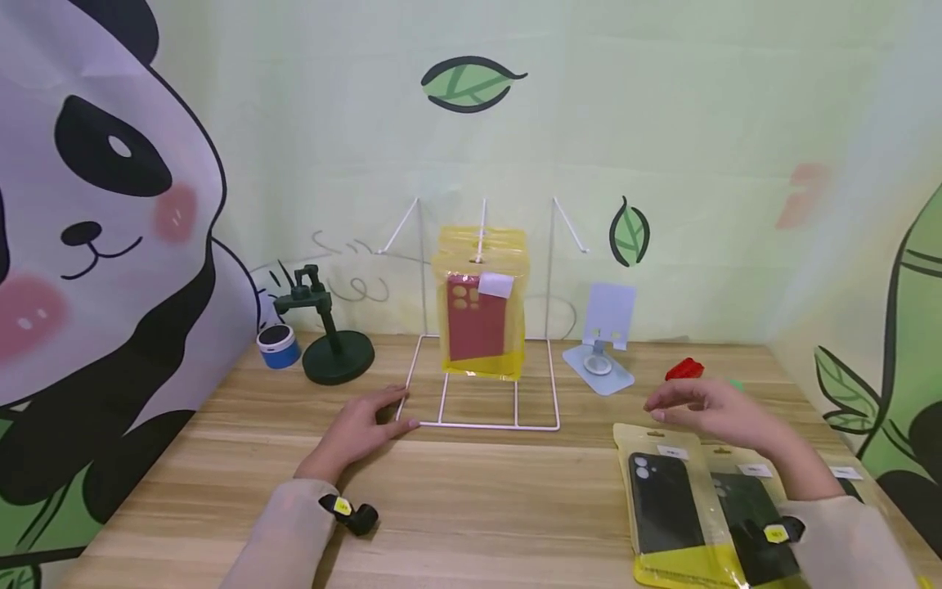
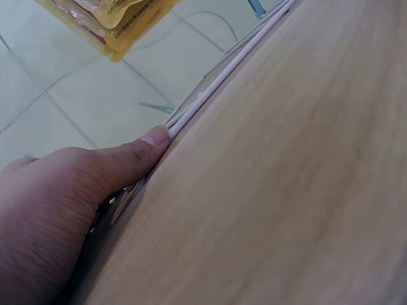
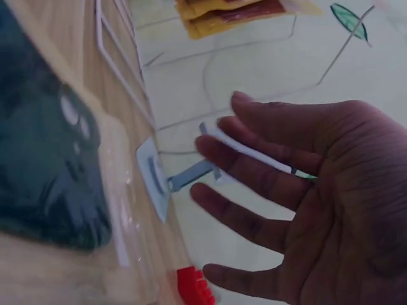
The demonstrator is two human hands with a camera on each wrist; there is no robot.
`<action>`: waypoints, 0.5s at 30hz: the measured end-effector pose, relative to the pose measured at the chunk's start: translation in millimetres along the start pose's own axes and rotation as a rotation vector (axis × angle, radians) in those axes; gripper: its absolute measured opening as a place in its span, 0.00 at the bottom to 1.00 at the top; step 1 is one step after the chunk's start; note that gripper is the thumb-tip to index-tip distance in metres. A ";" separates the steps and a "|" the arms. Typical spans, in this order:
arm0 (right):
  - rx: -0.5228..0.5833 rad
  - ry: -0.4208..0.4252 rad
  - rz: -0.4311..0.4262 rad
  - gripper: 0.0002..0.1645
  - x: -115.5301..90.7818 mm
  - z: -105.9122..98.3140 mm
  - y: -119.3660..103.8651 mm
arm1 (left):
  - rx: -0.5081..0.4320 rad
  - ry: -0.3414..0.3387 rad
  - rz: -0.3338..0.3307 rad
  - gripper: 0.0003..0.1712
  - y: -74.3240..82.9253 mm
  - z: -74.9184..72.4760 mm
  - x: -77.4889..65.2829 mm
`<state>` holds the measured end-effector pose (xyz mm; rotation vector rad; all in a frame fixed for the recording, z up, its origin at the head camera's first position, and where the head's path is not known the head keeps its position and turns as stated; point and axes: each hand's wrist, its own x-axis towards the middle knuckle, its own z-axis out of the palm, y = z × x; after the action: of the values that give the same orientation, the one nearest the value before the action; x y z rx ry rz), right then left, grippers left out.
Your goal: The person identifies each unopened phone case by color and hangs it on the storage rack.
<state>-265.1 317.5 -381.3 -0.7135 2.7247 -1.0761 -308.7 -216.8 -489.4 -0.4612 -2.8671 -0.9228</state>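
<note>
A white wire display rack [image 1: 482, 360] stands mid-table with yellow packets [image 1: 482, 307] hanging from its middle hook; the front one shows a red phone case. My left hand [image 1: 361, 432] rests flat on the table, thumb against the rack's base wire [image 2: 210, 92] at its front left corner. My right hand [image 1: 706, 409] hovers open, fingers spread [image 3: 254, 171], just above the top of a yellow packet with a black phone case [image 1: 666, 499]. A second such packet [image 1: 743, 511] lies beside it, partly under my right sleeve.
A light blue phone stand [image 1: 603, 343] sits right of the rack, a red object [image 1: 684, 370] beyond my right hand. A dark green stand [image 1: 327, 339] and a small blue speaker [image 1: 278, 345] stand at the back left. Panda wall panels enclose the wooden table [image 1: 478, 507].
</note>
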 end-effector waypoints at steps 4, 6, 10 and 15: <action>-0.053 -0.103 0.029 0.18 2.3 2.2 17.6 | -0.001 0.005 0.006 0.40 -0.2 -0.5 0.5; -0.080 -0.141 0.053 0.21 2.5 3.9 24.9 | -0.002 0.008 0.014 0.40 -0.5 -0.5 0.7; -0.106 -0.195 0.118 0.28 0.9 6.0 35.3 | -0.002 0.012 0.028 0.40 -1.1 -0.5 0.5; -0.146 -0.205 0.191 0.31 0.2 7.0 42.9 | -0.001 0.014 0.031 0.39 -1.7 -0.4 -0.4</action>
<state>-279.6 340.4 -415.3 -0.5344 2.6479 -0.7278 -308.8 -218.5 -490.1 -0.4954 -2.8388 -0.9188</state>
